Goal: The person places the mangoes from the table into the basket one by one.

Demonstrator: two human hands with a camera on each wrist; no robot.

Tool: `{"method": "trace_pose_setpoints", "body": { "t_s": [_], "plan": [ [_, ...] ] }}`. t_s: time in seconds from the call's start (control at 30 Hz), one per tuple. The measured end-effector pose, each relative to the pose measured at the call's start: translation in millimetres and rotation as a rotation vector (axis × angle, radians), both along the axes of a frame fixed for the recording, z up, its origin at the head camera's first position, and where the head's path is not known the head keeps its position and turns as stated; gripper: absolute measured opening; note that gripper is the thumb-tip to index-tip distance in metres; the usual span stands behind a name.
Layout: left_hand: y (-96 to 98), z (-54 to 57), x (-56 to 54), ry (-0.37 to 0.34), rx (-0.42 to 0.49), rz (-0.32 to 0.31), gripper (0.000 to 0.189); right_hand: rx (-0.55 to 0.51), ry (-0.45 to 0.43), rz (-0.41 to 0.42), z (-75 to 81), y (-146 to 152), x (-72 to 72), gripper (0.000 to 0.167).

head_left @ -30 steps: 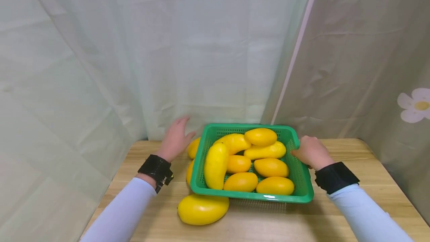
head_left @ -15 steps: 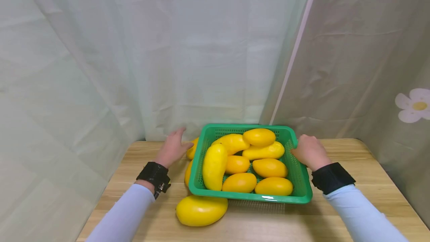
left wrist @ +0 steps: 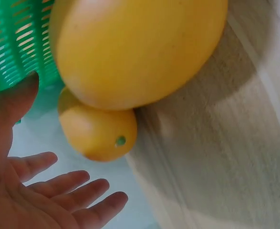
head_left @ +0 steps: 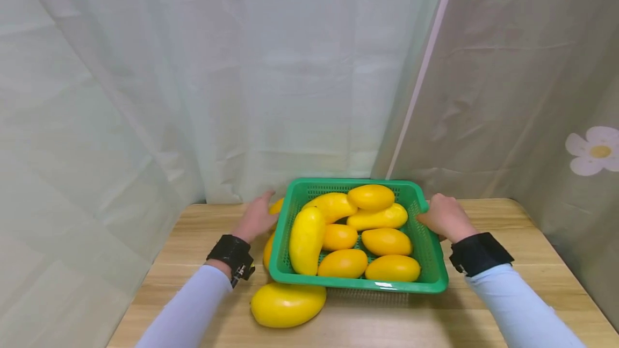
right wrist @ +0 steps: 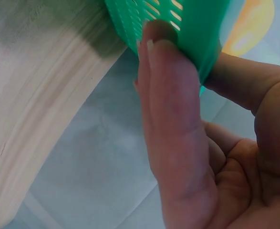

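Note:
A green plastic basket (head_left: pixel 359 283) full of several yellow mangoes (head_left: pixel 342 263) sits tilted at the back of the table. My right hand (head_left: pixel 447 218) grips its right rim, thumb inside and fingers outside against the slotted wall in the right wrist view. At the other side my left hand (head_left: pixel 254 219) is open, fingers spread, beside a mango (head_left: pixel 276 207) partly hidden by the basket. In the left wrist view the thumb overlaps the basket wall (left wrist: pixel 23 43), and the fingers point toward a mango with a green stem end (left wrist: pixel 99 131). A larger mango (left wrist: pixel 140 47) lies before it.
One large mango (head_left: pixel 288 305) lies on the wooden table (head_left: pixel 503 305) at the basket's front left corner. Another mango (head_left: pixel 268 251) shows past the left wall. Pale curtains (head_left: pixel 290 69) hang close behind the table and on both sides.
My left hand has lowered and come closer to the basket's left wall and the mango there. My right hand keeps its grip on the rim; the whole view has shifted slightly.

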State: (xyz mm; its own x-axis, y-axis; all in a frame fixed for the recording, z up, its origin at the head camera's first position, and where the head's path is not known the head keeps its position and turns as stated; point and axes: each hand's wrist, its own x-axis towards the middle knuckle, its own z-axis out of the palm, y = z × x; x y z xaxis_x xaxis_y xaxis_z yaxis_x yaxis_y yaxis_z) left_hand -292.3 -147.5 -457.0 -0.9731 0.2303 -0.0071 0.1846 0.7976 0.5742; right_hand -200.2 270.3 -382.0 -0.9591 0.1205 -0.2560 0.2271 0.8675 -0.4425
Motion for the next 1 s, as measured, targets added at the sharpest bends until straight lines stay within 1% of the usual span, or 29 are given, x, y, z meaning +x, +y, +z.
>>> {"method": "trace_pose_setpoints", "body": {
  "t_s": [0.17, 0.33, 0.43, 0.57, 0.77, 1.0],
  "plan": [
    [4.9, -5.1, -1.0, -0.042, 0.005, 0.006, 0.079, -0.020, -0.036, -0.014, 2.9, -1.6, -1.4, 0.028],
    [7.4, -13.7, -3.8, -0.043, 0.005, 0.000, 0.077, -0.021, -0.047, -0.025, 4.0, -2.2, -1.7, 0.027],
    [10.1, -16.3, -2.6, -0.036, 0.016, -0.006, 0.068, -0.018, -0.047, -0.031, 4.4, -2.8, -2.0, 0.027],
    [13.0, -17.4, -0.8, -0.009, 0.017, -0.029, 0.058, -0.004, -0.051, -0.034, 5.0, -4.4, -2.8, 0.025],
    [13.6, -20.9, -3.2, 0.014, 0.015, -0.036, 0.057, 0.007, -0.047, -0.037, 5.9, -4.9, -4.1, 0.025],
    [11.5, -25.6, -6.0, 0.005, 0.012, -0.025, 0.058, 0.011, -0.050, -0.041, 2.6, -3.5, -5.0, 0.025]
  ]
}}
